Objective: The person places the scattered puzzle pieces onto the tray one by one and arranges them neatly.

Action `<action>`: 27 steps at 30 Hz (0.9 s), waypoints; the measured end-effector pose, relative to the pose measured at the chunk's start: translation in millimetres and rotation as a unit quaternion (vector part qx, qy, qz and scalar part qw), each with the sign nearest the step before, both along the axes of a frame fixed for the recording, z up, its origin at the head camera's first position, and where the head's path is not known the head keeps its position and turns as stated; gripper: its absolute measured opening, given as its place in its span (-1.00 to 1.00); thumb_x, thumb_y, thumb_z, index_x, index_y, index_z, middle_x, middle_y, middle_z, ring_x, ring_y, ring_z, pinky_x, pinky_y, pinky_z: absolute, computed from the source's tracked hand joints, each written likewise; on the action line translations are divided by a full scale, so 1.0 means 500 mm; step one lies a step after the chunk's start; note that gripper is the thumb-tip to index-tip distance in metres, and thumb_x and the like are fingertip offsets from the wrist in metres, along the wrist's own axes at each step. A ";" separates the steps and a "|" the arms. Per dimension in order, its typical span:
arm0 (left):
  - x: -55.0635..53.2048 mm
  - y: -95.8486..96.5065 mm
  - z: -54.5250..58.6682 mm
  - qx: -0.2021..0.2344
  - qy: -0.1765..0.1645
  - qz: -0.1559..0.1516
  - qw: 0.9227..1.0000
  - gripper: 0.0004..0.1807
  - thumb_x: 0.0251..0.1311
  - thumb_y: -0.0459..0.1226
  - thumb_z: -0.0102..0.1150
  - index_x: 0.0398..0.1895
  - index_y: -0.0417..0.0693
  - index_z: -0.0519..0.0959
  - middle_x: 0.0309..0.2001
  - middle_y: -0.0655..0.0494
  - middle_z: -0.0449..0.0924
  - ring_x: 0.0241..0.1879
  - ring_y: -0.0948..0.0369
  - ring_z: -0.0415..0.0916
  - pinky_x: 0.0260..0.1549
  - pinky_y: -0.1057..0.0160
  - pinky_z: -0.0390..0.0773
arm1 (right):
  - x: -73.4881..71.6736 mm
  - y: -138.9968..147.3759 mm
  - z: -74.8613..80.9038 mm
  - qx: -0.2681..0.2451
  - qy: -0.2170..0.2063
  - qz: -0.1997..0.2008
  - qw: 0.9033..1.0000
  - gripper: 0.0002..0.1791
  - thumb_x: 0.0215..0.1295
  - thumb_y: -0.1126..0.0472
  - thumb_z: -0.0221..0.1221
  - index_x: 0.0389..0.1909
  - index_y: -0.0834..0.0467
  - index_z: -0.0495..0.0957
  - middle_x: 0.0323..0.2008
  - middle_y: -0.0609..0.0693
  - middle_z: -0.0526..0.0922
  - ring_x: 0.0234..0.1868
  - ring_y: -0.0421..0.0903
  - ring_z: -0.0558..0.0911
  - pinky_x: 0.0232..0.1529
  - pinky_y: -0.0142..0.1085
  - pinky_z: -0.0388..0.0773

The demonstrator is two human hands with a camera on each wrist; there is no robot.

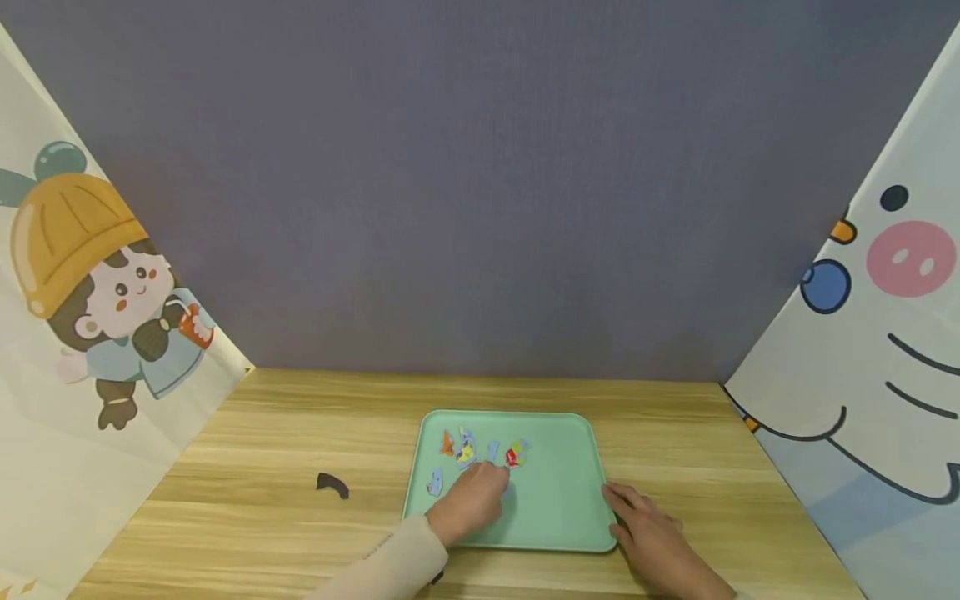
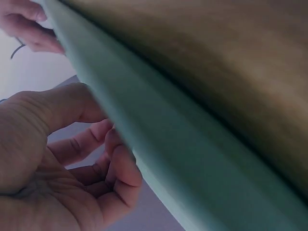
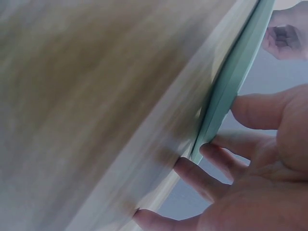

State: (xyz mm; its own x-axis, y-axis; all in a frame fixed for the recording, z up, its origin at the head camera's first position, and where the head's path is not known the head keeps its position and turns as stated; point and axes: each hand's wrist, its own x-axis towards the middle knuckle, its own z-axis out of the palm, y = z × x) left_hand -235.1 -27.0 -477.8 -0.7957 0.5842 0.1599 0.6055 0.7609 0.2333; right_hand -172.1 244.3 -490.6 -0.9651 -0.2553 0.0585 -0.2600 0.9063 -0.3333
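Observation:
On the light green tray (image 1: 555, 517) lie several small puzzle-like pieces. Among them are an orange one (image 1: 447, 443), a yellow-and-blue one (image 1: 465, 452), a red-and-green one (image 1: 516, 453) and a pale blue one (image 1: 435, 482). My left hand (image 1: 472, 498) is low over the tray with bent fingers, right beside a pale blue piece (image 1: 506, 492). The tray rim (image 2: 144, 130) hides those fingertips in the left wrist view, so any grip is unclear. My right hand (image 1: 647, 529) touches the tray's right edge; its thumb and fingers (image 3: 202, 178) are spread along rim and table.
A dark curved piece (image 1: 333, 485) lies on the wooden table (image 1: 262, 450) left of the tray. Behind the table stands a grey panel (image 1: 480, 208). Printed cartoon sheets (image 1: 45, 467) flank both sides.

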 end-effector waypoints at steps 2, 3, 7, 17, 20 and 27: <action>0.003 -0.001 0.002 -0.001 -0.001 0.001 1.000 -0.78 -0.21 -0.59 0.14 -0.64 -0.10 0.47 -0.68 0.18 0.32 -0.64 0.29 0.24 -0.64 0.37 0.33 | -0.001 0.000 -0.001 0.001 -0.003 -0.002 1.000 -0.44 0.21 0.22 0.23 0.24 0.24 0.40 0.21 0.07 0.38 0.19 0.12 0.39 -0.22 0.23 0.39; 0.004 -0.002 0.005 -0.002 0.000 0.002 1.000 -0.79 -0.21 -0.58 0.14 -0.65 -0.09 0.47 -0.67 0.18 0.32 -0.63 0.29 0.25 -0.63 0.36 0.34 | -0.001 0.000 -0.001 0.001 -0.004 -0.003 1.000 -0.44 0.21 0.21 0.23 0.25 0.24 0.39 0.21 0.07 0.38 0.19 0.12 0.39 -0.22 0.22 0.40; 0.004 -0.018 0.020 0.013 -0.015 0.014 1.000 -0.86 -0.17 -0.53 0.18 -0.55 -0.14 0.58 -0.57 0.13 0.47 -0.53 0.26 0.40 -0.52 0.34 0.46 | 0.001 -0.001 -0.002 0.001 -0.009 -0.007 1.000 -0.44 0.24 0.20 0.21 0.26 0.23 0.38 0.22 0.07 0.37 0.19 0.11 0.39 -0.22 0.17 0.40; -0.016 -0.115 0.044 0.063 0.016 0.041 0.997 -0.83 -0.07 -0.41 0.34 -0.33 -0.22 0.65 -0.38 0.00 0.62 -0.36 0.13 0.53 -0.40 0.25 0.54 | 0.003 0.000 -0.003 -0.001 -0.003 -0.001 1.000 -0.45 0.24 0.22 0.21 0.25 0.24 0.39 0.22 0.06 0.37 0.17 0.10 0.41 -0.33 0.05 0.40; -0.014 -0.149 0.052 0.079 0.000 0.062 0.995 -0.81 -0.05 -0.41 0.34 -0.30 -0.22 0.64 -0.39 -0.01 0.60 -0.39 0.16 0.49 -0.47 0.27 0.49 | 0.003 0.001 -0.003 -0.005 -0.010 -0.002 1.000 -0.45 0.25 0.21 0.19 0.26 0.25 0.38 0.24 0.07 0.36 0.19 0.11 0.39 -0.30 0.06 0.39; -0.008 -0.222 0.069 0.095 -0.037 0.123 0.987 -0.76 -0.03 -0.37 0.34 -0.24 -0.20 0.61 -0.41 0.02 0.52 -0.39 0.16 0.41 -0.48 0.22 0.43 | -0.001 0.004 -0.001 -0.014 -0.018 0.001 1.000 -0.45 0.24 0.23 0.20 0.25 0.25 0.38 0.23 0.08 0.36 0.18 0.14 0.39 -0.28 0.14 0.40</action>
